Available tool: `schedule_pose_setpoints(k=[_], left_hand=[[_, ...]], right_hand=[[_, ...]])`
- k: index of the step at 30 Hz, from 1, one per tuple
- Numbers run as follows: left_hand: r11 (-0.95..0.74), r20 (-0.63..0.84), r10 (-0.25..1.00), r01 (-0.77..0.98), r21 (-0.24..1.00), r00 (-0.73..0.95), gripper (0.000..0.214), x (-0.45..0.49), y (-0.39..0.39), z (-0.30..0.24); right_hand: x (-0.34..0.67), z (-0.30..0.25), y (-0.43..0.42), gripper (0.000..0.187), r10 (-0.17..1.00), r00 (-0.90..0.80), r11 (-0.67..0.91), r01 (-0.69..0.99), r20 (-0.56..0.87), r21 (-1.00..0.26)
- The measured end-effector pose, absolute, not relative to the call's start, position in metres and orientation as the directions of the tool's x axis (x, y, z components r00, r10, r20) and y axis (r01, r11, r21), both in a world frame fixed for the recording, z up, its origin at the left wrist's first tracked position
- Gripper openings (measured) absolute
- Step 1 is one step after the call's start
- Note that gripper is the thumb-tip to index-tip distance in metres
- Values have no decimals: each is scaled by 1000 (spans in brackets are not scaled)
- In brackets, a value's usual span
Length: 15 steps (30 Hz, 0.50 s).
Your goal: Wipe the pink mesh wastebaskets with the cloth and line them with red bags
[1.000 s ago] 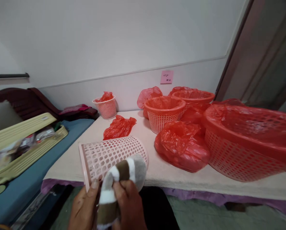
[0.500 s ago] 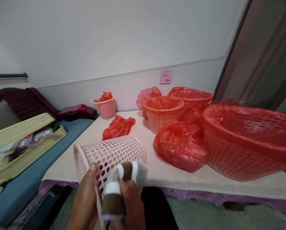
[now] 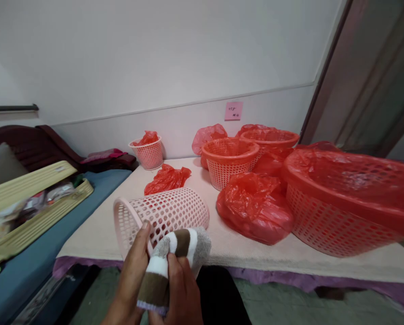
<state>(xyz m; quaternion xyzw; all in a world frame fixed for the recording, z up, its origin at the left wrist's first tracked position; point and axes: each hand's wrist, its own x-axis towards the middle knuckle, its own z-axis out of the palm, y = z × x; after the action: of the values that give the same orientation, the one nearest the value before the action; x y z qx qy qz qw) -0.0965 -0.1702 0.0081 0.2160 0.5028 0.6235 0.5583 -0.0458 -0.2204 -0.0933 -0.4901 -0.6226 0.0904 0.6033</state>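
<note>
A pink perforated plastic basket (image 3: 178,205) lies on its side at the table's front edge, its mouth toward the left. My left hand (image 3: 134,271) is closed on the basket's rim, thumb on the outside, the other fingers mostly hidden. In my right hand (image 3: 183,286) is a sock (image 3: 156,284) with grey, white and brown stripes, gripped in front of the basket's lower side. The sock covers part of the basket; whether they touch is hard to tell. Behind the basket lies a crumpled red plastic bag (image 3: 168,178).
Red-lined baskets (image 3: 229,155) and a large red basket (image 3: 340,221) stand right, beside a full red bag (image 3: 256,210). A small pink basket (image 3: 150,153) is at the back. Left, an open cream case (image 3: 69,203) rests on a blue bed (image 3: 103,180).
The pink basket has shifted a little to the right, with my left hand moving along on its rim. The sock's cuff end has swung slightly left in my right hand.
</note>
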Motion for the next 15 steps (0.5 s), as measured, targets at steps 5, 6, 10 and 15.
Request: schedule_pose_setpoints(k=[5, 6, 10, 15], left_hand=[[117, -206, 965, -437, 892, -163, 40, -100, -181, -4], [94, -158, 978, -381, 920, -140, 43, -103, -185, -8], [-5, 4, 999, 52, 999, 36, 52, -125, -201, -40], [-163, 139, 986, 399, 902, 90, 40, -157, -211, -88]], right_hand=[[-30, -84, -211, 68, 696, 267, 515, 461, 666, -723], [-22, -78, -207, 65, 699, 268, 533, 422, 663, -733], [13, -43, -193, 50, 784, 269, 507, 243, 560, -827], [36, -16, -192, 39, 883, 224, 409, 63, 412, -910]])
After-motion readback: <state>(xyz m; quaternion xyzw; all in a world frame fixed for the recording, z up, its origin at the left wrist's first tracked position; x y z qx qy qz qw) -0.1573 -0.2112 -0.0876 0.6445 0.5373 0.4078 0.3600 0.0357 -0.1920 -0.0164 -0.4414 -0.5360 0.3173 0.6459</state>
